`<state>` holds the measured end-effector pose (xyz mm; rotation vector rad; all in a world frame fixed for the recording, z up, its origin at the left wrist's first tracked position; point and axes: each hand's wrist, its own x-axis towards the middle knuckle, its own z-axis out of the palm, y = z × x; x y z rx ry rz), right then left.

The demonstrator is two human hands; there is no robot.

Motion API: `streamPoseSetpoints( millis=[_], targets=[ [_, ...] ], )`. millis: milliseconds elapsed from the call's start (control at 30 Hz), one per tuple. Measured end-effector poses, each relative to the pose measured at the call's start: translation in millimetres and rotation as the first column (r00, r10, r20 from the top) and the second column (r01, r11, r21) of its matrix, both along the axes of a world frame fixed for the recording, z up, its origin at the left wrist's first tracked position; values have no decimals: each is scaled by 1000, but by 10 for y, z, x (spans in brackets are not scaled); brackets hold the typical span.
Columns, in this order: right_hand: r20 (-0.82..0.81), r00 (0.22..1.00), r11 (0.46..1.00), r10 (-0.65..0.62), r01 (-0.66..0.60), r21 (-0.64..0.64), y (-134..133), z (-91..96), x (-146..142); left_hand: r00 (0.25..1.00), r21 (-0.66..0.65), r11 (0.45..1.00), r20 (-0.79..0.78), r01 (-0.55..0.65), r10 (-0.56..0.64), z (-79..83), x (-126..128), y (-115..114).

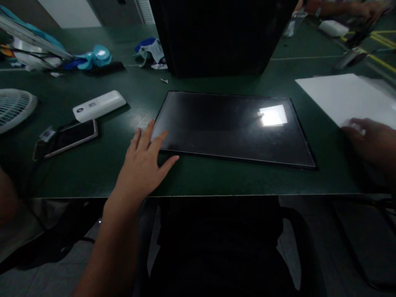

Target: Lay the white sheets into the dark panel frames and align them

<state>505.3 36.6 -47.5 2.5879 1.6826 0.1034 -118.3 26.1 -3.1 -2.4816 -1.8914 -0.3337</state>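
Note:
A flat dark screen panel (222, 128) with a glossy face lies on the green table. A bright patch of light reflects near its right end. My left hand (140, 159) rests at the panel's left edge with fingers spread, the fingertips over its corner. Off to the right, my right hand (371, 138) is blurred, its fingers closed at the near corner of a white sheet (349, 97). The sheet reaches out past the picture's right edge.
Behind the panel stands a large black board or box (222, 37). On the left are a phone (72, 136), a white oblong device (99, 106) and a white fan (15, 109). Blue-and-white crumpled items (151, 51) lie farther back. A co-worker's hands (365, 10) show at top right.

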Motion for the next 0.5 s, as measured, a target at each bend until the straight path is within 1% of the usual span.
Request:
streamPoseSetpoints(
  millis=[67, 133, 200, 333, 433, 500],
  targets=[
    [-1, 1000, 1000, -11, 11, -14, 18, -2, 16, 999, -69, 998, -51, -3, 0, -133, -10, -21],
    [13, 1000, 1000, -13, 13, -19, 32, -8, 34, 997, -79, 997, -71, 5, -11, -191, -20, -55],
    [40, 999, 1000, -19, 20, -20, 39, -15, 44, 997, -62, 998, -81, 11, -16, -180, -22, -90],
    [114, 993, 1000, -1, 0, 9, 31, -1, 37, 993, -61, 998, -115, -1, -6, -79, 29, -197],
    [166, 983, 995, 76, -86, 49, 24, 45, 51, 991, -62, 998, -134, -13, 5, -42, 78, -327],
    [216, 966, 981, 143, -167, 97, 30, 80, 102, 991, -51, 999, -132, -15, 8, -46, 83, -416]
  ],
)
